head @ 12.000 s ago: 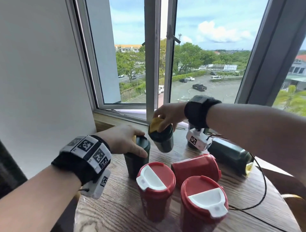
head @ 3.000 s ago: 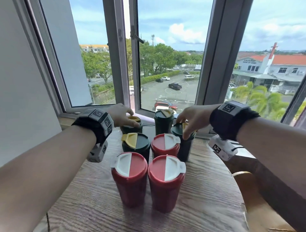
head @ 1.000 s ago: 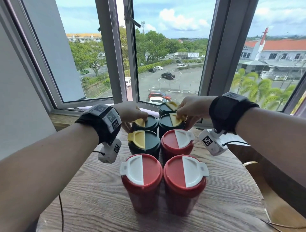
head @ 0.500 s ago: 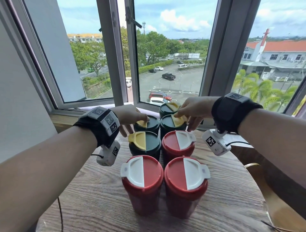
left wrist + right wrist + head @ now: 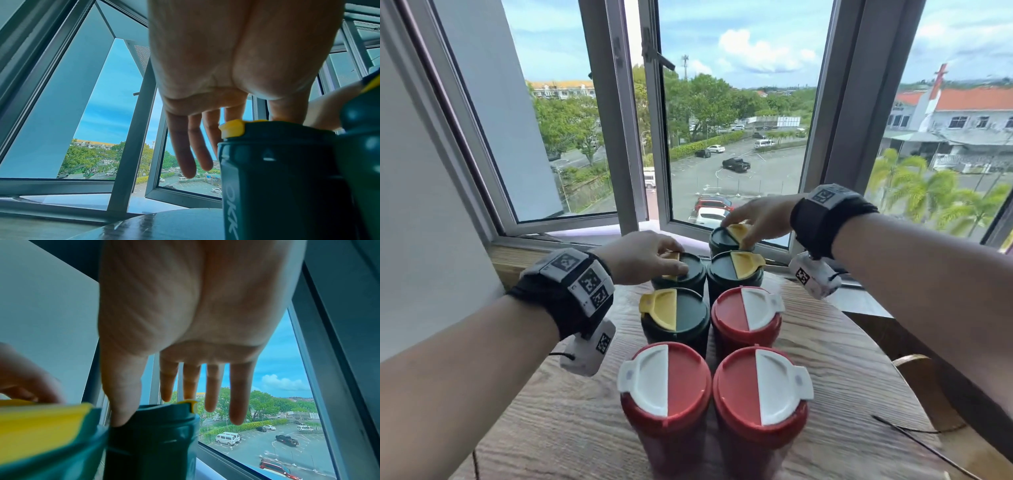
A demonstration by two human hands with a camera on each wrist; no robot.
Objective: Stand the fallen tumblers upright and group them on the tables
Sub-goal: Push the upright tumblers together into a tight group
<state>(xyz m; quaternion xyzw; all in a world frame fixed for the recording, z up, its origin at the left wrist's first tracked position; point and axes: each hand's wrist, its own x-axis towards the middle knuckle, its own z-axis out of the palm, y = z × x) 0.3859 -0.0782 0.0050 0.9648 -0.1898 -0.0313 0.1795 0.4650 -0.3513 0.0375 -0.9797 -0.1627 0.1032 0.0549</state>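
On the round wooden table [image 5: 859, 359] by the window [image 5: 732, 113], seven tumblers stand upright in a tight cluster — three red tumblers [image 5: 760, 387] nearest the viewer, four green tumblers [image 5: 676, 317] (yellow flaps) behind. Left hand [image 5: 643, 257]: fingers loosely extended, thumb resting on the left rear green lid [image 5: 690, 270]. Right hand [image 5: 760, 216]: fingers extended, touching the rearmost green lid [image 5: 726, 236] — neither hand grasps anything.
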